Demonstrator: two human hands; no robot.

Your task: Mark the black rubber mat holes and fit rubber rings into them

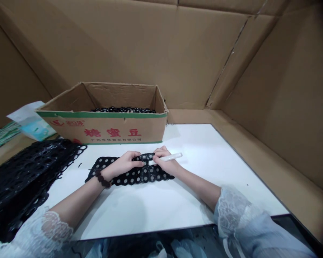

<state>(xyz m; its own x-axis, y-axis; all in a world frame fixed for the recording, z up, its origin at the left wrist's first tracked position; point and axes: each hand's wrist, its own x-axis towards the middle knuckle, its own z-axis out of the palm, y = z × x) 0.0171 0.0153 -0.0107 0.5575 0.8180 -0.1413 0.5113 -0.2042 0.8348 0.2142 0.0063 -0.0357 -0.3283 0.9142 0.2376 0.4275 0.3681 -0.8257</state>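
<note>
A strip of black material with rows of round holes point(130, 177) lies across the white board in front of me. My left hand point(125, 164) rests on its middle, thumb and fingers closed on the strip; a dark beaded band circles that wrist. In my right hand point(165, 161) is a slim white stick, pen-like in shape point(173, 156), gripped between thumb and fingers. Its blunt end points right, and the other end lies against the strip close to my left thumb. What exactly the tip touches is too small to make out.
An open cardboard box point(123, 129) with red print stands behind the strip, holding more black holed pieces point(123, 110). At left lies a large heap of black holed material point(21, 179). Behind it is a white-and-blue plastic packet point(33, 122). Tall cardboard walls point(140, 46) enclose the white board point(204, 154).
</note>
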